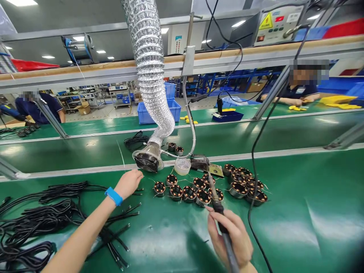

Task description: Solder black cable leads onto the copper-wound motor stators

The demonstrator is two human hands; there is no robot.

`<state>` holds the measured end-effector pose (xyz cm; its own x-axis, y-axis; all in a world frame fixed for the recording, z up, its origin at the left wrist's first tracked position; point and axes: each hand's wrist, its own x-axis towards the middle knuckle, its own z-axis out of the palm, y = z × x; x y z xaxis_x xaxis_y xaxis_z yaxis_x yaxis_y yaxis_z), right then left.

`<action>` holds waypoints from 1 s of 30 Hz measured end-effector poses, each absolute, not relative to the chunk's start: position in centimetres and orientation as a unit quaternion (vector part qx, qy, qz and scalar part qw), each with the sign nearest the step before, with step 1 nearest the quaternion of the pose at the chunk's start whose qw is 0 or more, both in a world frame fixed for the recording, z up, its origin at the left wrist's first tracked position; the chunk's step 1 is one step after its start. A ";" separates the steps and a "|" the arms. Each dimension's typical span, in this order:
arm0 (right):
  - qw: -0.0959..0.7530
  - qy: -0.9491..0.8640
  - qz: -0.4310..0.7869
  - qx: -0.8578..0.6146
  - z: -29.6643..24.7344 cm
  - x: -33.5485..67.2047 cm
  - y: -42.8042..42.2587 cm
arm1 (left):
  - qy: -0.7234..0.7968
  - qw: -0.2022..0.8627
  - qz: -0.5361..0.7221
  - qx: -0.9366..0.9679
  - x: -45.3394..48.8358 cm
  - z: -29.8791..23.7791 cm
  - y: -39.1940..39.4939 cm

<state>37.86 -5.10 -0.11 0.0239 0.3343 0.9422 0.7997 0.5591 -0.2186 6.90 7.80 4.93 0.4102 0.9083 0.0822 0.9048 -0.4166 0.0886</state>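
Observation:
My right hand (231, 237) is closed around the dark handle of a soldering iron (217, 204). Its metal tip points away from me, toward the iron stand (200, 163) at the back. Farther left, my left hand (129, 184), with a blue band on the wrist, has its fingers drawn together below the fan. A thin solder wire (120, 152) comes down to it from above; the fingertips are partly hidden. Between the hands stand several copper-wound motor stators (189, 194) with loose wire ends. The iron covers part of some. More stators (239, 189) are grouped to the right.
Bundled black cables (54, 216) lie at left. A fume fan (148, 161) hangs on a silver duct (148, 68). A round translucent container (182, 166) stands beside the iron stand. A black cord (253, 189) dangles at right. Two people sit beyond the metal frame.

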 end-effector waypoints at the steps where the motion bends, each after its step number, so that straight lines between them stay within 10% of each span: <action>1: 0.558 -0.689 -0.207 -0.412 -0.2 37.2 -4.9 | 0.554 0.017 0.040 0.831 5.7 4.7 8.1; 16: 0.335 -0.872 -0.158 -0.320 -3.4 29.8 1.8 | 0.498 0.083 -0.038 0.862 0.4 1.8 2.9; 30: 0.360 -0.866 -0.151 -0.313 -2.6 25.1 2.3 | 0.530 0.231 0.294 0.761 1.0 0.6 5.3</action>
<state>25.14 2.27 -2.65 -0.5449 0.4337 0.7176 0.6508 0.7584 0.0358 1.01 5.27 0.63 0.2645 0.9428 0.2027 0.6713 -0.3309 0.6633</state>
